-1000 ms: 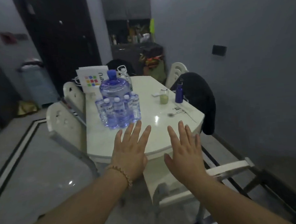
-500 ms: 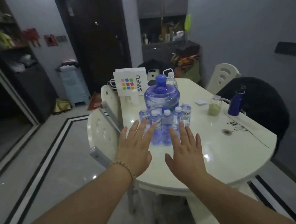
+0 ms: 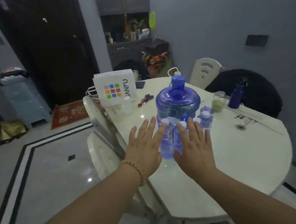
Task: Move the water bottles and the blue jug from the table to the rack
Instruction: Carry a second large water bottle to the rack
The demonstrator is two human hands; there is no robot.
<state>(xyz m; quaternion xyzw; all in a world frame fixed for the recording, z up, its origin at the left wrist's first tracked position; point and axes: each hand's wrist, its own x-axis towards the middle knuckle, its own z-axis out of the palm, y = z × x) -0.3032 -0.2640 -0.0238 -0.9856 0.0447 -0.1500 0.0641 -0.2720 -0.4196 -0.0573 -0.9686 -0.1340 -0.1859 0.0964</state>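
Observation:
A big blue jug (image 3: 178,102) with a blue cap stands upright on the white table (image 3: 237,150). Several small water bottles (image 3: 166,141) with white caps cluster around its front and right side. My left hand (image 3: 144,148) and my right hand (image 3: 194,147) are stretched out flat, palms down, fingers straight, just in front of the bottles. The fingertips overlap the nearest bottles in the picture; whether they touch them I cannot tell. Neither hand holds anything. No rack is in view.
On the table stand a white paper bag (image 3: 115,87), a jar (image 3: 219,101), a dark blue flask (image 3: 236,96), a clear bottle behind the jug and keys (image 3: 146,99). White chairs (image 3: 101,130) ring the table; one carries a black garment (image 3: 254,89). Open tiled floor lies to the left.
The view has closed in on the table and swung round it. Both flat hands now reach the front bottles, where before they hovered short of them.

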